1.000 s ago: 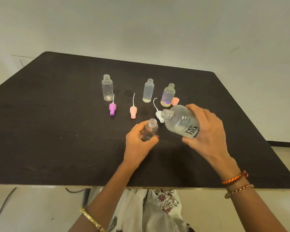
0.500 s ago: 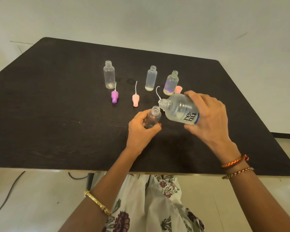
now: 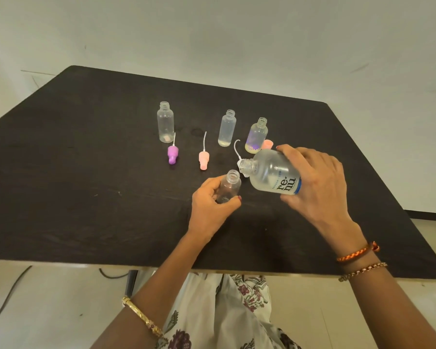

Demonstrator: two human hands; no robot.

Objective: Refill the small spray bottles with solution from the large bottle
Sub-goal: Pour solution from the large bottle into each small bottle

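Observation:
My right hand grips the large clear bottle, uncapped and tipped to the left, its mouth just above and right of a small open bottle. My left hand holds that small bottle upright on the black table. Three more small open bottles stand behind: one at the left, one in the middle, one with a purple flower print. Spray tops lie loose: purple, pink, and a white one partly hidden by the large bottle.
An orange cap sits behind the flower-print bottle. The table's near edge runs just above my lap. A cable lies on the floor at the left.
The large bottle's mouth has come closer to the small bottle's opening and tilted a little more. My left hand keeps its hold on the small bottle. The view has shifted slightly.

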